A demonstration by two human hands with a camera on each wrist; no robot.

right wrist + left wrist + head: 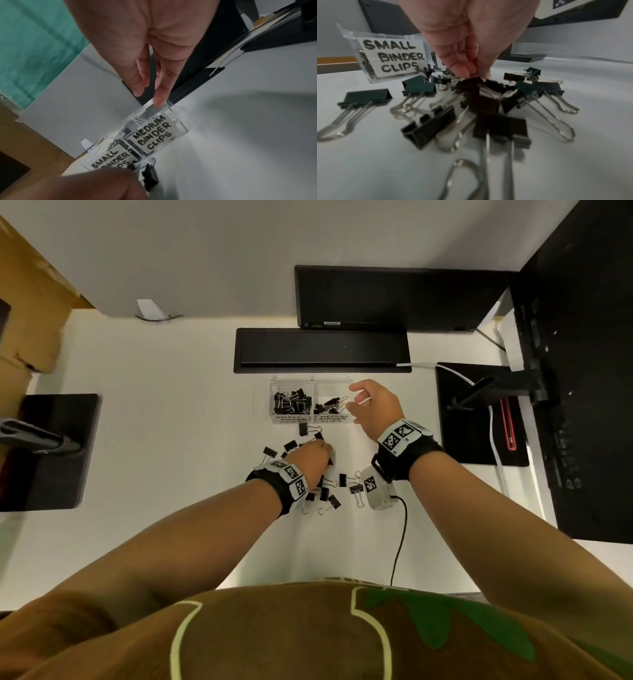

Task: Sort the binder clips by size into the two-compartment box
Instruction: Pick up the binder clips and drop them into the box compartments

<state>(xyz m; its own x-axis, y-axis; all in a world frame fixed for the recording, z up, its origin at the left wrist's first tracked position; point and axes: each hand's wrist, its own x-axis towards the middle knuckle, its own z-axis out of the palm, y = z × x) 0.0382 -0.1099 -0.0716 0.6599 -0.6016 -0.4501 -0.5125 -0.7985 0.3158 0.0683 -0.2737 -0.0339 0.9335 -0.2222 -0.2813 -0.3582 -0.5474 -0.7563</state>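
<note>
A clear two-compartment box [342,379] stands at the middle of the desk. Its left half, labelled SMALL BINDER CLIPS [392,56], holds many black clips. The right half, labelled MEDIUM BINDER CLIPS [154,134], holds a few. Several loose black binder clips [332,501] lie scattered in front of the box. My left hand [313,453] reaches down into this pile, and its fingertips [462,70] pinch the top of one black clip [471,82]. My right hand [356,402] hovers at the medium compartment's right side with straight, spread fingers [160,98] and nothing in them.
Behind the box a black cable slot [322,350] is set in the desk, with a monitor [404,296] beyond it. Black stand bases sit at the left [51,450] and right [479,412]. A white tagged device [375,487] with a black cable lies by the right wrist.
</note>
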